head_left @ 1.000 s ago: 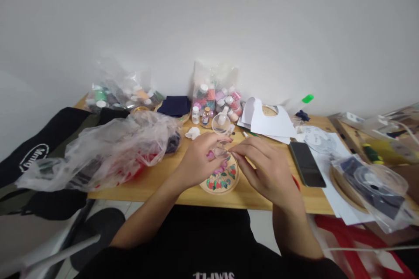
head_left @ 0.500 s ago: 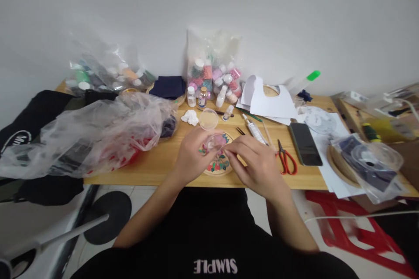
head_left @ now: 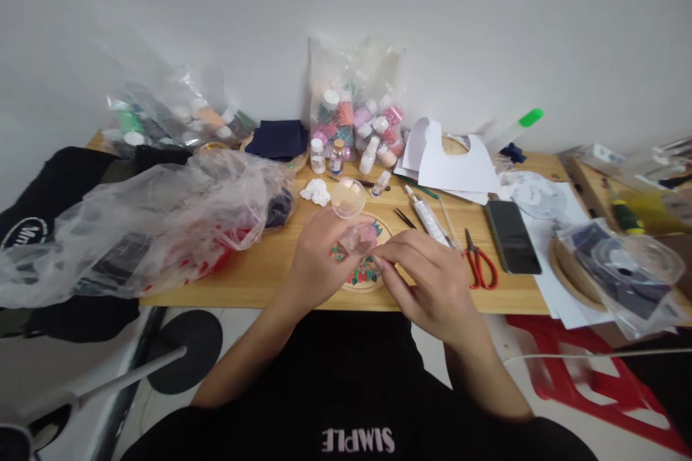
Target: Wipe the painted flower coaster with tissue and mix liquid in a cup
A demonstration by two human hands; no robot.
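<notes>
Over a round, colourfully patterned piece [head_left: 363,275], my left hand [head_left: 318,252] holds a small clear cup [head_left: 361,238] with something pinkish showing in it. My right hand [head_left: 429,274] is beside the cup's right side, thumb and forefinger pinched together; whatever is between them is too small to make out. Just behind the hands stands a clear round container [head_left: 347,198], with a crumpled white tissue [head_left: 315,191] to its left. Black tweezers [head_left: 404,217] and a white tube [head_left: 427,216] lie behind my right hand.
Red-handled pliers [head_left: 480,264] and a phone [head_left: 512,236] lie to the right. Small bottles [head_left: 336,157] stand at the back before bags of jars [head_left: 378,119]. A big crumpled plastic bag [head_left: 178,223] covers the left side. White paper sheets [head_left: 459,166] lie at the back right.
The view has shifted slightly, so things on the right appear further right. Both hands keep nearly the same pose around the cup.
</notes>
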